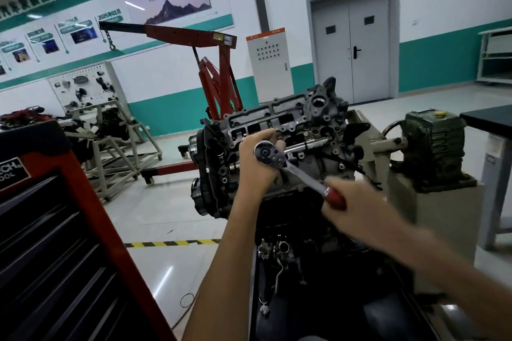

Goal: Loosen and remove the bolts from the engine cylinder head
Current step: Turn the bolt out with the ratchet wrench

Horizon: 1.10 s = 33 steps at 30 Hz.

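On the stand ahead, with the cylinder head (288,124) tilted toward me, I'd keep my left hand (256,159) wrapped behind the ratchet (270,153), steadying its extension bar (310,144) square on the bolt, while my right hand (357,209), clamped on the red handle (335,197), swings smoothly.

Probably an automotive training workshop: red engine hoist (210,63), tool chest (69,230), wall display boards (80,88).
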Available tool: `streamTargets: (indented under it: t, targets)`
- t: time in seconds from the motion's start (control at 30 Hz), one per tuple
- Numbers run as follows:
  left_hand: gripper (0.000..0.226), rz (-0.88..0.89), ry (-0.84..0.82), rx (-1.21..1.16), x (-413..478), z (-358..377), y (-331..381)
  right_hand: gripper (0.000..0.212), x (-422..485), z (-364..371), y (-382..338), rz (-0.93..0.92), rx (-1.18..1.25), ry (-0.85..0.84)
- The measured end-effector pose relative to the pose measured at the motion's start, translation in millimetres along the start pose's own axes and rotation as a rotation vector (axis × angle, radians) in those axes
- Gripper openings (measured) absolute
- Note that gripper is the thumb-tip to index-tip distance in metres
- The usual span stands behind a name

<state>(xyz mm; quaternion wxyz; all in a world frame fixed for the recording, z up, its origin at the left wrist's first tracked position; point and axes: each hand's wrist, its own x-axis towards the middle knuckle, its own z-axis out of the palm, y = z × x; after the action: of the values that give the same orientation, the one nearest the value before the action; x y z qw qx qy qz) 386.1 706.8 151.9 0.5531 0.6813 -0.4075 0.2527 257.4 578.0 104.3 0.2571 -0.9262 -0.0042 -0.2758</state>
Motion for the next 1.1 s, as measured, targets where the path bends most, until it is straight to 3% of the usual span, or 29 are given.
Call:
streamTargets:
  t: [0.13, 0.2, 0.43, 0.53, 0.63, 0.8, 0.87, 0.97, 1.1]
  targets:
    - [0.051, -0.004, 0.026, 0.024, 2.6, 5.7, 0.4, 0.031, -32.5, 69.3, -52.5, 0.165, 0.752, -0.059]
    - [0.052, 0.002, 0.009, 0.035, 2.3, 4.6, 0.6, 0.028, -33.7, 76.0, -59.6, 0.177, 0.823, -0.096]
    - [0.034, 0.053, -0.118, 0.018, 5.0, -9.3, 2.9, 0.029, 29.0, -43.2, 14.3, -0.186, -0.146, -0.17]
    - [0.036, 0.069, -0.158, 0.048, 8.4, -6.5, 9.5, 0.015, 43.6, -61.9, 20.6, -0.234, -0.324, -0.086]
    - [0.04, 0.036, -0.089, 0.005, 4.6, -1.8, 4.5, 0.017, 13.7, -17.5, 13.0, -0.088, -0.054, -0.034]
    - [0.049, 0.0, -0.012, -0.005, 3.9, 4.1, 0.1, 0.034, -31.4, 73.2, -51.8, 0.164, 0.774, 0.002]
    - [0.051, 0.025, -0.015, 0.008, 3.2, 3.1, -2.2, 0.035, -33.9, 81.8, -63.9, 0.207, 0.89, -0.029]
    - [0.046, 0.015, -0.027, 0.026, 2.9, -1.5, -5.3, 0.032, -25.1, 49.9, -37.0, 0.07, 0.587, -0.054]
    - [0.032, 0.015, -0.076, 0.008, 7.5, -10.8, -3.0, 0.024, 25.7, -36.5, 6.1, -0.191, -0.002, -0.258]
